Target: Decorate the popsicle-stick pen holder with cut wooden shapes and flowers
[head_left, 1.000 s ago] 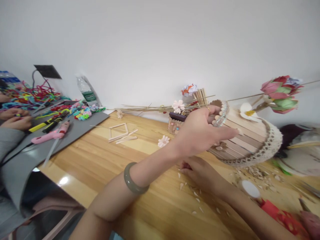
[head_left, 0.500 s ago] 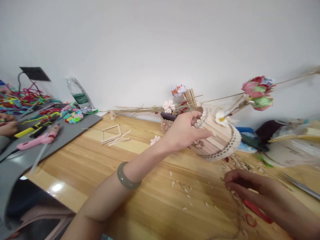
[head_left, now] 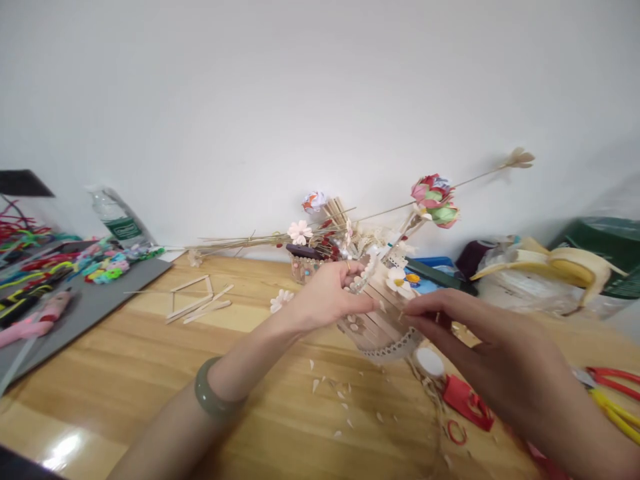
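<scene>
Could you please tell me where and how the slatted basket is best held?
Probably by the beaded edge of the slatted basket, coming from the left, as the left hand does: the tilted basket presents that edge up and left, with the white flower farther right.

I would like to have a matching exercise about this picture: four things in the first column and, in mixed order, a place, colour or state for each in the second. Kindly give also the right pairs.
Column one
1. left hand
2. bottle
3. glue gun
4. banana

Column two
A. pink, on the grey mat
B. yellow, with its peel open
C. gripping the rim of the wooden-stick container
D. transparent, with a green label

Right pairs: 1-C, 2-D, 3-A, 4-B
</scene>
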The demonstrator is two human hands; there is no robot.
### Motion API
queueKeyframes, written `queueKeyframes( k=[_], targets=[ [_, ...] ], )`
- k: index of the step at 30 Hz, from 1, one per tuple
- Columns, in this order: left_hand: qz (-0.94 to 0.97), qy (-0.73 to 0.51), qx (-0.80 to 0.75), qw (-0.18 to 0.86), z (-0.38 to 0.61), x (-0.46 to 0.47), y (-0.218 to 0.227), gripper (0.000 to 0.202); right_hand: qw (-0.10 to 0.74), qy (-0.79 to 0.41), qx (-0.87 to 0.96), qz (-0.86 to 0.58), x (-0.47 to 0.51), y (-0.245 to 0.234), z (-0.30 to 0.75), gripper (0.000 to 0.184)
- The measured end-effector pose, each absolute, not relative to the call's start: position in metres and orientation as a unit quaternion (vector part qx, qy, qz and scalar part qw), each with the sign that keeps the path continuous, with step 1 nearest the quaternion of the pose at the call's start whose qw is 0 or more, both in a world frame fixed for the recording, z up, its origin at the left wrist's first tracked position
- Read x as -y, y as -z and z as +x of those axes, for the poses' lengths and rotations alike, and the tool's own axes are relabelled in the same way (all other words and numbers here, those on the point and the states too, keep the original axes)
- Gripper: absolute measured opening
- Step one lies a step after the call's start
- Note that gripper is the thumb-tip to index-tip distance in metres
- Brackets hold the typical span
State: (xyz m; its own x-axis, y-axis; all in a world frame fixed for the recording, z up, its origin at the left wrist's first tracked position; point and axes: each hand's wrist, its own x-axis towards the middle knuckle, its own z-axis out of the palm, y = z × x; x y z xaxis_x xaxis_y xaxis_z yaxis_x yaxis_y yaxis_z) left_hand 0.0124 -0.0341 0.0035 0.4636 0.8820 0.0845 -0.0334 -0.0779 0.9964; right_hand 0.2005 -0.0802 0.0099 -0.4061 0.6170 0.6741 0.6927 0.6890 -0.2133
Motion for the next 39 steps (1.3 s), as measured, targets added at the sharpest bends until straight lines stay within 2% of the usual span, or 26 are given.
queueKeyframes(
  k=[4,8,15,21,26,34,39],
  targets=[
    [0.615,-0.383,-0.329,0.606,0.015,0.038,-0.006,0.026,0.371,0.079,0.848,-0.370,0.077,-0.004,0.193,0.014],
    [0.601,-0.379,-0.312,0.631,0.016,0.041,-0.007,0.023,0.392,0.127,0.833,-0.369,0.079,-0.002,0.190,0.013],
    [0.587,-0.397,-0.316,0.631,0.013,0.045,-0.014,0.030,0.436,0.141,0.817,-0.351,0.082,0.004,0.191,0.013],
    [0.588,-0.400,-0.306,0.633,0.014,0.051,-0.019,0.027,0.469,0.105,0.804,-0.350,0.087,0.005,0.192,0.022],
    [0.579,-0.411,-0.312,0.631,0.016,0.052,-0.020,0.032,0.478,0.061,0.803,-0.351,0.089,0.004,0.193,0.027],
    [0.575,-0.417,-0.306,0.634,0.016,0.053,-0.019,0.037,0.472,0.084,0.803,-0.354,0.090,0.002,0.188,0.022],
    [0.578,-0.424,-0.311,0.625,0.015,0.055,-0.021,0.030,0.477,0.082,0.800,-0.354,0.092,0.000,0.188,0.023]
  ],
)
